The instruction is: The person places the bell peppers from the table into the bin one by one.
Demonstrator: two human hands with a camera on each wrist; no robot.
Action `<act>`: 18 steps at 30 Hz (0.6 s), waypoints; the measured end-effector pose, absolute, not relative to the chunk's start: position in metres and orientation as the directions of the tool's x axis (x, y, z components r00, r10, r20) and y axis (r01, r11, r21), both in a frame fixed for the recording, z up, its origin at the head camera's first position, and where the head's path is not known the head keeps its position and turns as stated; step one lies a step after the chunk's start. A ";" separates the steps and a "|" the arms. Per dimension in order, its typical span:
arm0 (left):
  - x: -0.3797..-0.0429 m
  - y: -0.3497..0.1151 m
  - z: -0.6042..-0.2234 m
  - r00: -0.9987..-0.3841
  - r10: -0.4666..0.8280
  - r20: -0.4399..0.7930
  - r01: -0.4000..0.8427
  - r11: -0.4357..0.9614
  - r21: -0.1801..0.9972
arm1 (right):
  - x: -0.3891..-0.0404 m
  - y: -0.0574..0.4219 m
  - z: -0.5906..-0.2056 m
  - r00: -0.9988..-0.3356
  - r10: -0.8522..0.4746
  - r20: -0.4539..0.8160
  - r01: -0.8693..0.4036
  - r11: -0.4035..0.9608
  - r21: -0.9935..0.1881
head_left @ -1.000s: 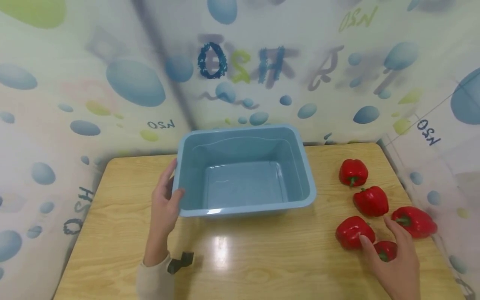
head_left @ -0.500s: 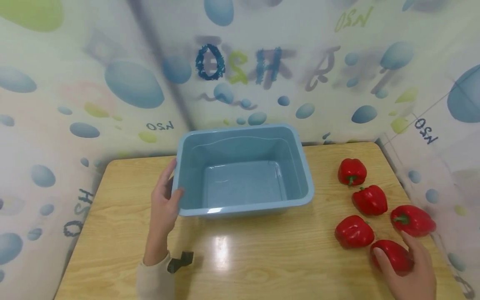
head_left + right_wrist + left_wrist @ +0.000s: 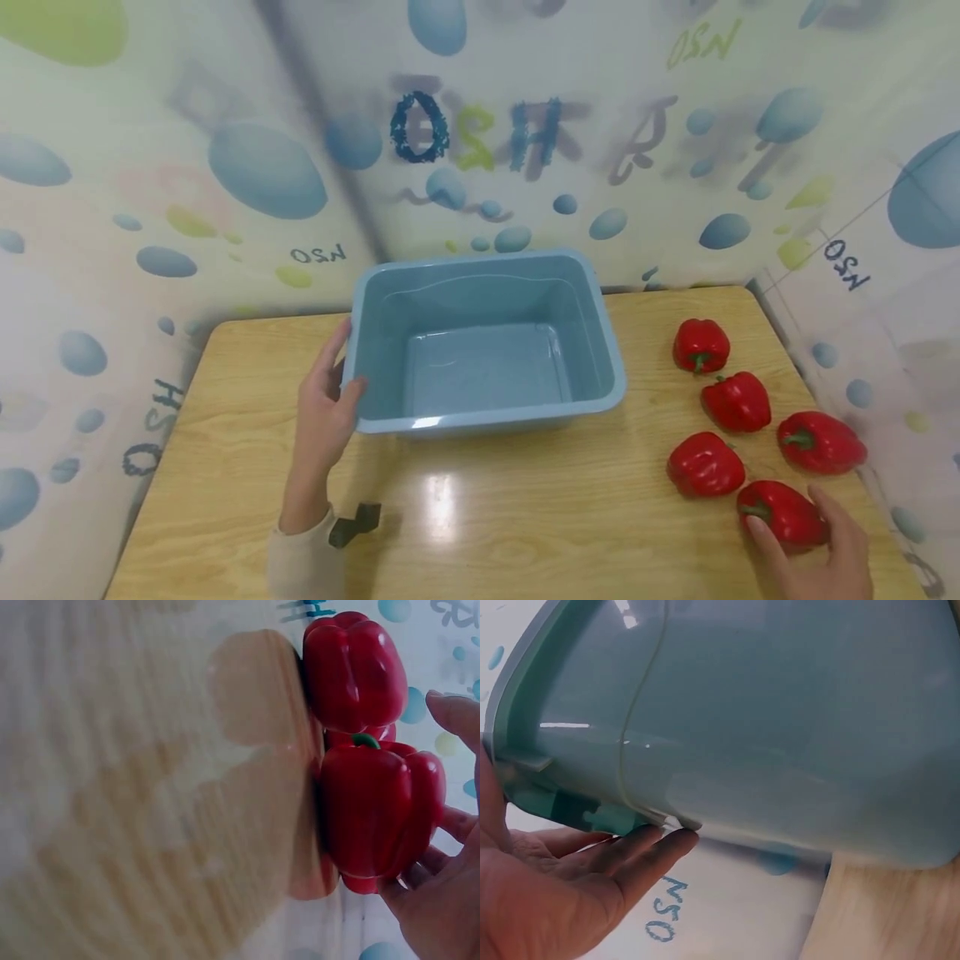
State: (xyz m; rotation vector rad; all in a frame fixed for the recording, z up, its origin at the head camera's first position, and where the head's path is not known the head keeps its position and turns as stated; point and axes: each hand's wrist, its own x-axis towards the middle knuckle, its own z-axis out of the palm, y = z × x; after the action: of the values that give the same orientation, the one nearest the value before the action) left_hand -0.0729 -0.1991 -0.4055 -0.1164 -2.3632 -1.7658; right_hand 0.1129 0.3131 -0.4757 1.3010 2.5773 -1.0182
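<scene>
A light blue plastic basin (image 3: 487, 414) stands at the back middle of the table. My left hand (image 3: 326, 417) holds its left side, thumb over the rim and fingers along the outer wall. In the left wrist view those fingers (image 3: 652, 855) lie against the wall. At the front right, my right hand (image 3: 821, 550) is around the nearest red bell pepper (image 3: 787, 512). In the right wrist view the fingers reach behind this bell pepper (image 3: 367, 810), while the thumb (image 3: 454, 716) stands apart from it.
Several other red bell peppers lie on the right of the wooden table (image 3: 525, 517): one close left (image 3: 705, 465), one by the right edge (image 3: 822, 442), two farther back (image 3: 738, 402). A patterned cloth wall (image 3: 480, 192) rises behind the table.
My right hand has moved right and toward me, from above the peppers to around the nearest one. The left hand keeps its hold on the basin, which stays in place.
</scene>
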 end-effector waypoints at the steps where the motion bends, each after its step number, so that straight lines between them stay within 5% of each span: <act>1: -0.073 -0.200 -0.406 -0.979 -0.047 0.201 0.178 0.295 0.939 | 0.114 0.313 -0.477 -0.635 0.688 -0.351 0.741 0.412 -0.530; 18: -0.062 -0.199 -0.402 -0.937 0.140 0.320 0.342 0.551 0.761 | 0.119 0.318 -0.495 -0.623 0.669 -0.406 0.743 0.343 -0.575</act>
State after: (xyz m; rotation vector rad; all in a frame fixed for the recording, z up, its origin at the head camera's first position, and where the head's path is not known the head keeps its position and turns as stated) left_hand -0.0621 -0.1990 -0.4021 -0.4054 -2.5648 -1.3315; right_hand 0.1188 0.3184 -0.4950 1.3146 2.4916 -1.1503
